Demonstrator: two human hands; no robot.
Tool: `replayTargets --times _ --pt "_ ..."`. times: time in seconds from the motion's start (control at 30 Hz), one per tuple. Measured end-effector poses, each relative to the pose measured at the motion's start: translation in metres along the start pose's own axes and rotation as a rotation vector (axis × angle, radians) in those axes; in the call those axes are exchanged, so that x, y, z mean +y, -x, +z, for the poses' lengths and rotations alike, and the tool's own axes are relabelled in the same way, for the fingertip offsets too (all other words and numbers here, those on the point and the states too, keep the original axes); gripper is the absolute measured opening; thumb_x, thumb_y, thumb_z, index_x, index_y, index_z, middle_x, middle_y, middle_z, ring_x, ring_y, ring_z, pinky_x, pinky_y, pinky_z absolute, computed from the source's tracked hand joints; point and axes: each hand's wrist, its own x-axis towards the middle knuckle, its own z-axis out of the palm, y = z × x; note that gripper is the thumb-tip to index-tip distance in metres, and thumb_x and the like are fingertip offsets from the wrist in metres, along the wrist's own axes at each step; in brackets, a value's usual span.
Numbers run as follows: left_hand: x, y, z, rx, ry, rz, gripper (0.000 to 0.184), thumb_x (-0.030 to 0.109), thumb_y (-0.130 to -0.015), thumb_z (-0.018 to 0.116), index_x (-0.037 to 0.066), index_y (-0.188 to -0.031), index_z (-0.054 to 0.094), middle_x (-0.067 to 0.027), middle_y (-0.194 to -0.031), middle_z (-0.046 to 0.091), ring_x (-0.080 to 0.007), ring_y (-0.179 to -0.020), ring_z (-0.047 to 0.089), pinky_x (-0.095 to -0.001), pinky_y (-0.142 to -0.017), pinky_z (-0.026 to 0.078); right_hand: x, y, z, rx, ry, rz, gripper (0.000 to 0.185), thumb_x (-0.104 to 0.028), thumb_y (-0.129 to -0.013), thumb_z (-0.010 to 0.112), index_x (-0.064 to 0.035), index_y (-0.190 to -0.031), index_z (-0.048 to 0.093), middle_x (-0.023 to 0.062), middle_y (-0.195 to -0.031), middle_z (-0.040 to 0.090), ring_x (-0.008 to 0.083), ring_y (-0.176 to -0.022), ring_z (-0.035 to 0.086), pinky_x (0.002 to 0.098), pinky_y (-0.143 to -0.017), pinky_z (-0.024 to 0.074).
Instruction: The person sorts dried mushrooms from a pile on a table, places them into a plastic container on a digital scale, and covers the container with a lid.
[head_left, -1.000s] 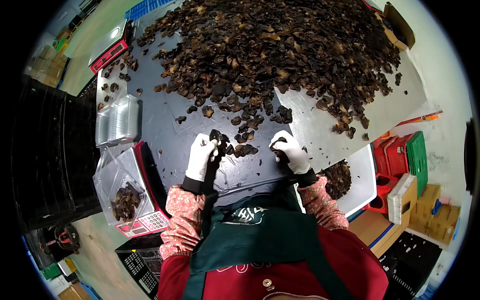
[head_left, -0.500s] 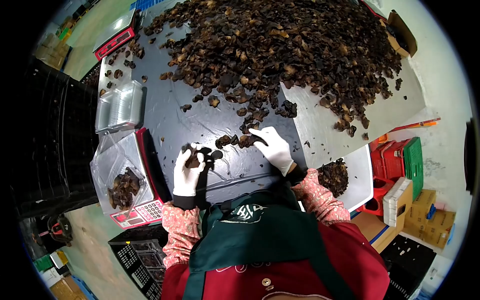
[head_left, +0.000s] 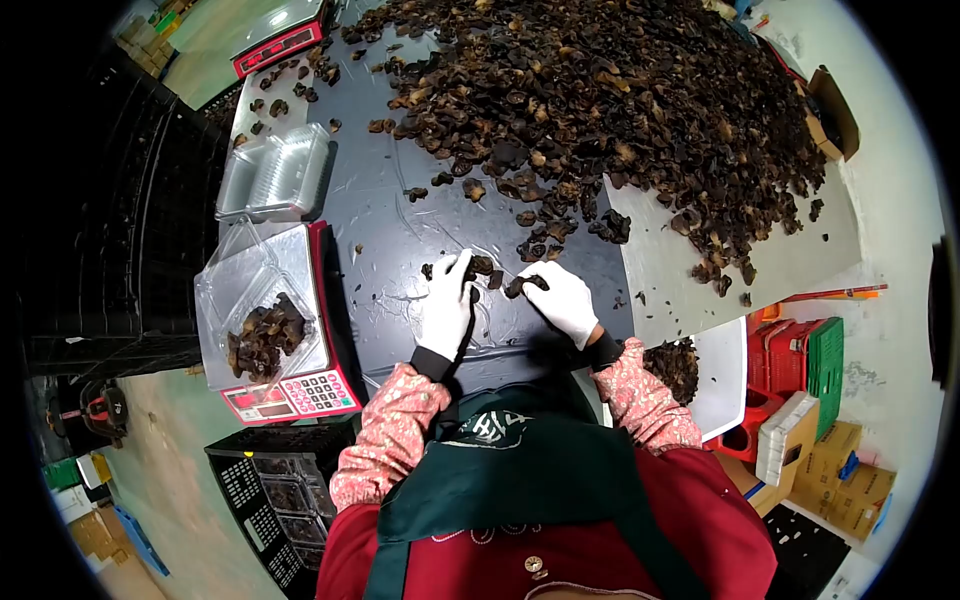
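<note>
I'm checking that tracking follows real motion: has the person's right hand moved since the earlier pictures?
Yes. The right hand has moved left, farther from the left edge of the pale sheet on the work surface.

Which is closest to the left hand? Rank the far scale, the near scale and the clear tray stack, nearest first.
From the left hand:
1. Near scale, just to its left, bearing dark pieces.
2. Clear tray stack, left and beyond that scale.
3. Far scale, at the table's far left.
</note>
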Motion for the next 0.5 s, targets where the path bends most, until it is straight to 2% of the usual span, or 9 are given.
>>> replayTargets --times 0.07,0.1,0.2,0.3,0.33,0.37,0.43,0.47,0.5 --pt "0.002 -0.007 0.002 -0.116 -0.134 0.008 0.043 0.016 -0.089 0.065 0.017 -0.131 0.056 -0.0142 -0.109 0.056 -0.0345 -0.086 0.064 -0.0416 -0.072 0.054 0.002 -0.001 0.016 0.134 -0.002 -0.126 0.029 -0.024 -0.084 0.065 -0.0187 -0.113 0.068 0.0074 -0.096 0.066 0.0275 -0.086 0.066 0.0348 -0.076 0.0526" --pt "0.0 -0.011 0.003 -0.115 -0.132 0.013 0.043 0.016 -0.089 0.065 0.017 -0.131 0.056 -0.0142 -0.109 0.056 -0.0345 -0.086 0.064 -0.0416 -0.072 0.054 -0.005 -0.003 0.016 0.097 0.076 -0.141 0.044 -0.024 -0.084 0.064 -0.0219 -0.128 0.062 0.0076 -0.097 0.065 0.0272 -0.085 0.066 0.0352 -0.075 0.0535" --pt "-0.012 -0.014 0.009 -0.107 -0.263 0.034 0.021 0.017 -0.09 0.063 0.011 -0.111 0.06 -0.0136 -0.1 0.057 -0.0358 -0.082 0.063 -0.0436 -0.068 0.053 -0.027 -0.016 0.02 -0.095 0.304 -0.103 0.065 -0.029 -0.086 0.062 -0.0257 -0.147 0.041 0.0125 -0.104 0.062 0.0317 -0.089 0.065 0.0429 -0.076 0.0531" --pt "-0.017 -0.009 0.007 -0.105 -0.186 0.027 0.025 0.016 -0.091 0.061 0.009 -0.115 0.06 -0.0163 -0.096 0.056 -0.0365 -0.08 0.063 -0.0453 -0.069 0.051 -0.041 -0.026 0.026 -0.138 0.446 -0.164 0.07 -0.028 -0.084 0.065 -0.0257 -0.149 0.037 0.0128 -0.104 0.061 0.0325 -0.091 0.065 0.0442 -0.075 0.053" --pt "-0.018 -0.004 0.005 -0.083 -0.125 0.059 0.03 0.016 -0.09 0.062 0.008 -0.119 0.059 -0.0172 -0.1 0.056 -0.0371 -0.083 0.063 -0.0447 -0.071 0.052 -0.04 -0.026 0.031 -0.09 0.426 -0.216 0.059 -0.027 -0.082 0.068 -0.0246 -0.138 0.049 0.0128 -0.104 0.061 0.0323 -0.092 0.065 0.0446 -0.073 0.0529" --pt "-0.019 0.001 0.005 -0.08 -0.124 0.058 0.03 0.016 -0.09 0.062 0.008 -0.119 0.059 -0.0172 -0.1 0.056 -0.0371 -0.083 0.063 -0.0447 -0.071 0.052 -0.039 -0.028 0.031 -0.091 0.428 -0.218 0.059 -0.027 -0.082 0.068 -0.0246 -0.138 0.049 0.0128 -0.104 0.061 0.0323 -0.092 0.065 0.0446 -0.073 0.0529" --pt "-0.011 0.009 -0.006 -0.058 -0.03 0.016 0.036 0.016 -0.088 0.066 0.011 -0.123 0.056 -0.0152 -0.108 0.055 -0.0377 -0.091 0.064 -0.043 -0.076 0.053 -0.036 -0.034 0.034 -0.125 0.431 -0.272 0.039 -0.026 -0.081 0.068 -0.021 -0.119 0.06 0.0126 -0.103 0.061 0.0324 -0.091 0.065 0.0441 -0.072 0.0529" --pt "-0.007 0.012 -0.013 -0.151 -0.08 -0.067 0.044 0.016 -0.088 0.067 0.011 -0.129 0.053 -0.0169 -0.113 0.055 -0.0383 -0.096 0.063 -0.0426 -0.079 0.053 -0.033 -0.035 0.037 -0.07 0.44 -0.315 0.022 -0.025 -0.082 0.066 -0.0183 -0.102 0.063 0.0106 -0.098 0.061 0.0307 -0.09 0.065 0.0427 -0.07 0.0529" --pt "-0.009 0.016 -0.012 -0.111 -0.1 -0.014 0.04 0.016 -0.088 0.066 0.01 -0.126 0.054 -0.0174 -0.11 0.055 -0.0382 -0.093 0.063 -0.0431 -0.077 0.053 -0.031 -0.034 0.038 -0.074 0.443 -0.323 0.022 -0.025 -0.082 0.066 -0.0183 -0.102 0.063 0.0106 -0.098 0.061 0.0307 -0.09 0.065 0.0427 -0.07 0.0529"
